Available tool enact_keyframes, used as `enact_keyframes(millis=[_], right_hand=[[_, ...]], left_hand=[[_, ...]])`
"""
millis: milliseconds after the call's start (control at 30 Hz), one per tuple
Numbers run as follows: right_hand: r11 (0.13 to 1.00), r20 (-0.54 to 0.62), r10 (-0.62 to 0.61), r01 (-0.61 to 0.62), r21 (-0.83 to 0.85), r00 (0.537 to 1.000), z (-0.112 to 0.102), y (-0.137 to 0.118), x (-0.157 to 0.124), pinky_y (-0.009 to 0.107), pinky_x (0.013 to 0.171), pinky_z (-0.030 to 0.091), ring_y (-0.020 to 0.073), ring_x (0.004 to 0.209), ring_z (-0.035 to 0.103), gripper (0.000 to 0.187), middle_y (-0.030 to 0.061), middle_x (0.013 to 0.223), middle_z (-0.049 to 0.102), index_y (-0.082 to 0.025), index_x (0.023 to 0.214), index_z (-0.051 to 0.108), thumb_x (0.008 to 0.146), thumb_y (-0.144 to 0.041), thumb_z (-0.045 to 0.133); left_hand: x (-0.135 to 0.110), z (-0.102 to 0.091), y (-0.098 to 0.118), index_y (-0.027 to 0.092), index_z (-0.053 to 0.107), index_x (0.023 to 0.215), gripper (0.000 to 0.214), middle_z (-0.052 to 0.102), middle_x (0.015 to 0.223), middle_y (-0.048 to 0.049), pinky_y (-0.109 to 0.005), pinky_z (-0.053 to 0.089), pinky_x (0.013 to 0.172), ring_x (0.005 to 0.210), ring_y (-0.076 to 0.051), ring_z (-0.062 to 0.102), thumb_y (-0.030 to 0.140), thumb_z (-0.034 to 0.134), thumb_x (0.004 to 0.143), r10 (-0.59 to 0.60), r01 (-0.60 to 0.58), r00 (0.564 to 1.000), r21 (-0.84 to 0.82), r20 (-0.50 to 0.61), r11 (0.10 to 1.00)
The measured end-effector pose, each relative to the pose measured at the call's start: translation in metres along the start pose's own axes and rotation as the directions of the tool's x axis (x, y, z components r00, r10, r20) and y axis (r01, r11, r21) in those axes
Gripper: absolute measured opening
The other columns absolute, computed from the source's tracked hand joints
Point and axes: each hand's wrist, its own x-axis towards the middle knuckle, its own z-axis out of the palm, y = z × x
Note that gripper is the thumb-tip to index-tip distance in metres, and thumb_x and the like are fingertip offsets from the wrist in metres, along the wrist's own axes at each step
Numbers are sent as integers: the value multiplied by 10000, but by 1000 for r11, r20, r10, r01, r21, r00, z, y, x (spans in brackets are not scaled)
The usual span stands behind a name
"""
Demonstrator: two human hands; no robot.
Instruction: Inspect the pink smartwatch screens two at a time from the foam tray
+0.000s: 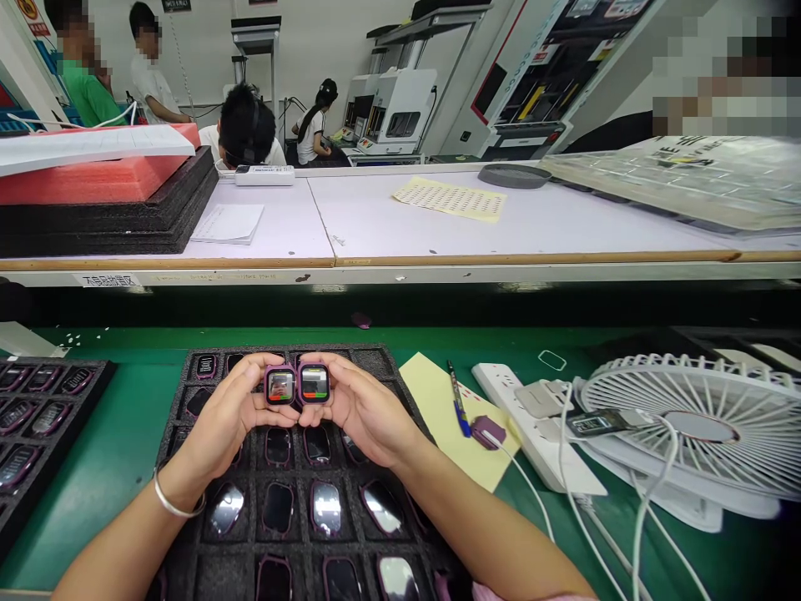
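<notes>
My left hand grips a purple-framed smartwatch with a lit screen. A second one just like it, another lit smartwatch, is pinched in my right hand. The two watches are held side by side, faces toward me. Beneath them lies a black foam tray whose compartments hold several purple-rimmed watches with dark or glossy faces. My hands and forearms hide parts of that tray.
Another foam tray with watches lies at left. On the right are yellow paper, a blue pen, a purple charging piece, a power strip, cables and a white fan. A raised shelf spans behind; people sit beyond.
</notes>
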Motion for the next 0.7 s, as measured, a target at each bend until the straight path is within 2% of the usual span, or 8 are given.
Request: enact_keyframes(millis=[433, 700], right_hand=[[1000, 26, -14, 14, -1, 1000, -1, 1, -1, 282, 642, 551, 175, 639, 729, 307, 41, 779, 743, -172, 1132, 660, 943, -414, 650], [1000, 20, -10, 10, -2, 1000, -1, 1, -1, 272, 630, 543, 171, 630, 723, 306, 44, 766, 740, -169, 1129, 653, 947, -416, 648]], left_hand=[[-1, -1, 0, 182, 653, 1110, 499, 698, 950, -49, -336, 623, 724, 757, -205, 737, 603, 691, 846, 7, -7, 1000, 21, -5, 1000], [2, 0, 0, 168, 623, 1122, 555, 706, 939, -56, -336, 625, 710, 739, -214, 741, 610, 731, 804, -14, 14, 1000, -3, -27, 1000]])
